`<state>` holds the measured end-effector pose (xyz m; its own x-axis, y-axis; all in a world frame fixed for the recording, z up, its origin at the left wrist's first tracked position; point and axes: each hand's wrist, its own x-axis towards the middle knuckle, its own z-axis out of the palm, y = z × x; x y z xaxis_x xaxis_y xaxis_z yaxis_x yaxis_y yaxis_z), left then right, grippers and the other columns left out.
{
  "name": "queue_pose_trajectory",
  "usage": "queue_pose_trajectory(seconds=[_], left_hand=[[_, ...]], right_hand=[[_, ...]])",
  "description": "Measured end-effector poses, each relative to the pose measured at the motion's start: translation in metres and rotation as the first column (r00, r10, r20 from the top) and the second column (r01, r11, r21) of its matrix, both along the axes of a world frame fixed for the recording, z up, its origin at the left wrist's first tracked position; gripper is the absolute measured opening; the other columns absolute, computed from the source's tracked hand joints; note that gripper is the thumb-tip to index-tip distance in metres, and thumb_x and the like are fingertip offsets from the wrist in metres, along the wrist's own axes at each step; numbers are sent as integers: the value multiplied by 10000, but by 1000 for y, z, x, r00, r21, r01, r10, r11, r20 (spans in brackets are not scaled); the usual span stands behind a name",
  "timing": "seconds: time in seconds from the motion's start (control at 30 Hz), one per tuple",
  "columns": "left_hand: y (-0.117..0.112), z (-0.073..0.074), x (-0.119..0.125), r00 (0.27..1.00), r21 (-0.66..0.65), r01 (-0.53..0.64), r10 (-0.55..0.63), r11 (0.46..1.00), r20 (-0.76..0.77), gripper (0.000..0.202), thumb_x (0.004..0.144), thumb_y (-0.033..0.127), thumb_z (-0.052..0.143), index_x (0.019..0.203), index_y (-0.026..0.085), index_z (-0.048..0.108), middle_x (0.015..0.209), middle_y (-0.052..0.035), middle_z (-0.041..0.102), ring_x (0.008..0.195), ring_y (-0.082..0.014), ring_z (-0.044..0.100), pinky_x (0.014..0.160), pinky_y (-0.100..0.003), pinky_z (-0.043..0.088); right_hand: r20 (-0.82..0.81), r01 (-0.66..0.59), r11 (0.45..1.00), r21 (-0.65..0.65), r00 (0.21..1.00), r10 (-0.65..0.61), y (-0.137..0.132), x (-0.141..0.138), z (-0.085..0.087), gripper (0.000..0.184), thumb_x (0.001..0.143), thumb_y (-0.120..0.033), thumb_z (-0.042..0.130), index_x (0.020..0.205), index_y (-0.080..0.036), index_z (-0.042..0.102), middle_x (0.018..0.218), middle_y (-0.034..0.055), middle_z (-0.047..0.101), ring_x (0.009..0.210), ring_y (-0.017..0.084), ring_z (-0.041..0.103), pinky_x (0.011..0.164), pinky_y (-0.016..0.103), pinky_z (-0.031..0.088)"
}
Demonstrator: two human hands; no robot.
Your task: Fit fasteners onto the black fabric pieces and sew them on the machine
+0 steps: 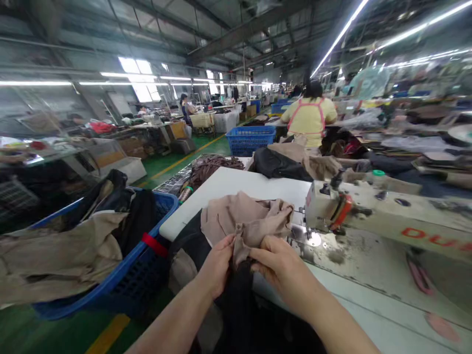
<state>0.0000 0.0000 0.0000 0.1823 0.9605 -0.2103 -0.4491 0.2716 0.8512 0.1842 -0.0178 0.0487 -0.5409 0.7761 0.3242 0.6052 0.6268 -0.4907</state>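
A beige and black garment [239, 216] lies bunched over the near edge of the white sewing table [221, 184], its dark part hanging down toward me. My left hand [218, 265] pinches a narrow beige fold of it from the left. From the right, my right hand [275, 260] grips the same fold between thumb and fingers. The exact garment type is hard to make out. Just right of the cloth stands the head of a sewing machine [324, 206], its needle area apart from my hands.
At my left, a blue basket [162, 211] holds beige and black cloth. Pink-handled scissors [420, 275] lie under the machine arm. Dark cloth [280, 163] is piled behind the table. Another blue basket [250, 135] and a seated co-worker in yellow [306, 118] are farther ahead.
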Motion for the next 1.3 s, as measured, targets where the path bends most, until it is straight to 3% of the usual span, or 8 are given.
queue_pose_trajectory(seconds=[0.23,0.33,0.5,0.6,0.73,0.9,1.0,1.3], left_hand=[[5,5,-14,917,265,-143,228,954,-326,395,865,558,705,913,166,688,708,18,628,596,-120,557,581,-218,445],[8,14,-27,750,472,-117,390,874,-535,293,881,469,700,878,178,659,731,21,612,631,-130,562,605,-230,447],[3,35,-39,303,771,49,726,635,-618,30,903,208,647,879,191,651,851,-13,600,736,-157,572,704,-276,475],[-4,45,-41,302,790,238,730,565,-613,122,959,149,564,994,202,668,979,-47,619,865,-175,609,797,-297,505],[-2,36,-48,388,659,498,535,563,-750,222,1014,158,503,1118,238,682,1130,-66,667,1082,-199,632,956,-328,514],[20,-7,-80,117,501,524,525,689,-843,232,1005,257,564,1207,201,661,1255,-119,661,1163,-272,617,1023,-449,498],[29,-22,-100,45,416,549,472,725,-880,207,1002,333,588,1126,204,693,1192,-103,685,1119,-255,628,989,-412,505],[38,-23,-114,86,411,524,434,746,-897,194,1003,262,553,837,219,646,883,-18,652,887,-196,620,839,-308,484]], right_hand=[[-88,25,999,31,996,-22,3,4,-11,126,948,-138,646,857,-204,702,842,30,604,820,186,561,726,305,391],[-127,29,995,95,992,-17,1,5,-14,136,945,-147,658,830,-209,695,785,10,581,776,175,541,721,315,350],[-182,58,982,180,983,-25,-4,3,-15,225,996,-203,589,777,-193,643,748,2,552,745,167,511,730,332,308],[-192,79,971,227,981,-35,-3,2,-11,270,1026,-236,535,776,-187,623,741,2,534,739,167,498,737,337,301],[-186,97,956,275,982,-46,0,2,-3,289,1040,-238,505,779,-192,620,732,-1,515,729,165,491,739,338,302],[-199,103,950,296,979,-44,-5,6,-8,263,1031,-202,498,805,-209,631,721,-6,499,690,164,471,719,337,303],[-215,133,952,275,974,-74,-11,10,-20,257,1027,-212,504,802,-215,627,716,-8,486,696,172,466,727,344,305],[-284,203,970,134,946,-159,-21,20,-38,205,978,-199,549,790,-212,630,787,14,528,735,170,522,680,298,396]])
